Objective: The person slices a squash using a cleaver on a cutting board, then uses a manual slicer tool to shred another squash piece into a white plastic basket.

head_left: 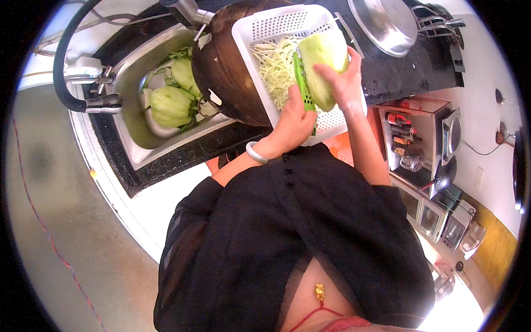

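Note:
A green grater [303, 83] stands tilted over a white perforated basket [251, 30], and my left hand [292, 123] is closed around its lower end. My right hand [344, 80] grips a large, peeled, pale green gourd [322, 48], whose left side lies against the grater's face. Thin pale shreds [275, 66] are heaped in the basket, left of the grater. Part of the basket's floor is hidden by the gourd and my hands.
Beneath the basket sits a round dark wooden board [229, 61], overlapping the sink. In the metal sink [145, 156] lie more peeled gourds [168, 106] and peelings, under a black hose faucet [103, 103]. A shiny metal pan [387, 25] rests on the black counter at the far right.

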Demonstrator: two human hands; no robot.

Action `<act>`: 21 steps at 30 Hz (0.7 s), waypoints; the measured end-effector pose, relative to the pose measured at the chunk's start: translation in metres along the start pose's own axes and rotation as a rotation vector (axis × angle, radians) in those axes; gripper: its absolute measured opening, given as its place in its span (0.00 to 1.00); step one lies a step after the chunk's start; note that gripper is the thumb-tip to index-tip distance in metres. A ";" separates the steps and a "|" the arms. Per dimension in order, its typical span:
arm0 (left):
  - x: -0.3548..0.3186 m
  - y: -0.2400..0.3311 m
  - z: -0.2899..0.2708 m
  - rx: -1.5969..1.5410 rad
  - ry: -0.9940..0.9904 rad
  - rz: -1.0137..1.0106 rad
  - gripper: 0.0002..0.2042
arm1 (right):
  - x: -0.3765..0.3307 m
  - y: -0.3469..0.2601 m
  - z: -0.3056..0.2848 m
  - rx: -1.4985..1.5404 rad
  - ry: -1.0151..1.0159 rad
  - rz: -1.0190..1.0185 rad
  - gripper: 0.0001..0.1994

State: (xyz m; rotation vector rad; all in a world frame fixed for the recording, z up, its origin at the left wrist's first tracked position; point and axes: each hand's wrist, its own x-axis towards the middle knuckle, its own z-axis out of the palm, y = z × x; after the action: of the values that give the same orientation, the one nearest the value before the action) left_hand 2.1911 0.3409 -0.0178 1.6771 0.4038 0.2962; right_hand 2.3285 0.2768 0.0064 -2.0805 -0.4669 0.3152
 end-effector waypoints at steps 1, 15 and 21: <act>-0.001 0.000 0.001 -0.057 0.055 0.048 0.19 | 0.009 0.001 0.002 0.023 0.012 0.000 0.44; 0.005 0.006 -0.005 -0.623 0.050 -0.323 0.27 | 0.049 -0.007 -0.006 0.136 -0.230 0.068 0.17; 0.016 -0.009 -0.011 -0.545 0.175 -0.195 0.24 | 0.034 0.000 -0.024 0.365 -0.252 0.155 0.18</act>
State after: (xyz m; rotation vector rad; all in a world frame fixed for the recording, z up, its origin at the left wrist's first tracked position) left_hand 2.2003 0.3591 -0.0259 1.0742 0.5563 0.3706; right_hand 2.3683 0.2737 0.0177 -1.7294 -0.3642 0.7063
